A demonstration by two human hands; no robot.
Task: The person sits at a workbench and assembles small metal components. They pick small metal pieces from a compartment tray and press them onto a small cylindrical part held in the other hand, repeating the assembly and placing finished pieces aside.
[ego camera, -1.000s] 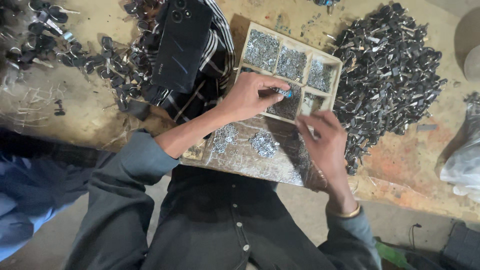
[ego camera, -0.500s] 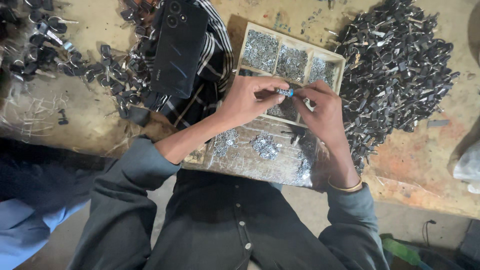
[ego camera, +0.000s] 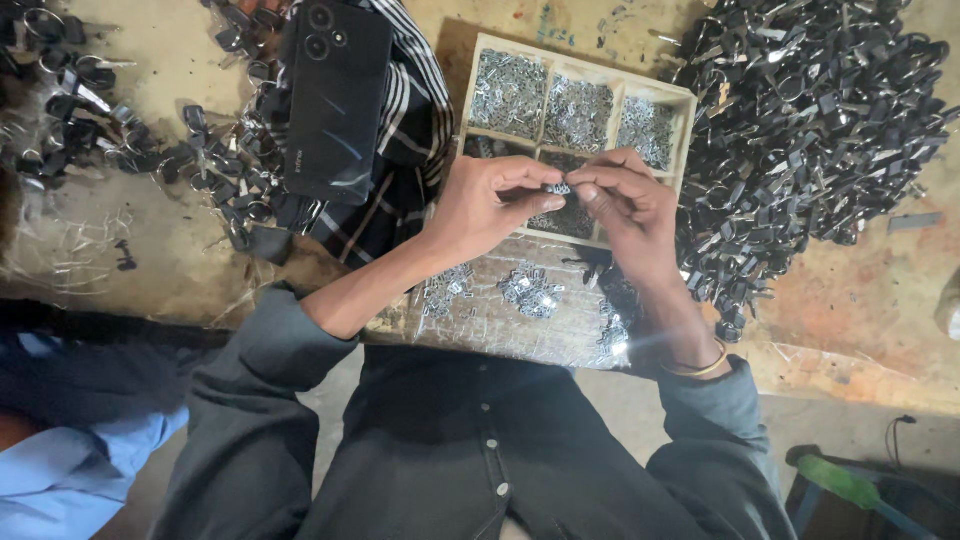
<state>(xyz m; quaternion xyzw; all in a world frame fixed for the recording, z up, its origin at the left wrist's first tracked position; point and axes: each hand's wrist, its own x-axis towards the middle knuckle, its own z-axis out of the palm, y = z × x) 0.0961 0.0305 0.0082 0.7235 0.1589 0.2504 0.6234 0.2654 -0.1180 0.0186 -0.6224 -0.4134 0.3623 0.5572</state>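
My left hand (ego camera: pixel 490 205) and my right hand (ego camera: pixel 625 210) meet fingertip to fingertip over a wooden compartment tray (ego camera: pixel 685 100). Together they pinch a small silvery metal piece (ego camera: pixel 558 187). The tray's back compartments hold heaps of small shiny metal parts (ego camera: pixel 510 90). Below my hands, loose silvery parts (ego camera: pixel 530 290) lie scattered on a board (ego camera: pixel 520 335) resting on my lap.
A big heap of dark metal pieces (ego camera: pixel 810 110) lies right of the tray. A black phone (ego camera: pixel 335 95) rests on a striped cloth (ego camera: pixel 415 130) to the left. More dark parts and rings (ego camera: pixel 90 100) are strewn at far left. Another person's blue sleeve (ego camera: pixel 70 470) shows at bottom left.
My right hand rose from the lap board to join my left hand over the tray. Both now pinch the small piece that the left hand alone held before.
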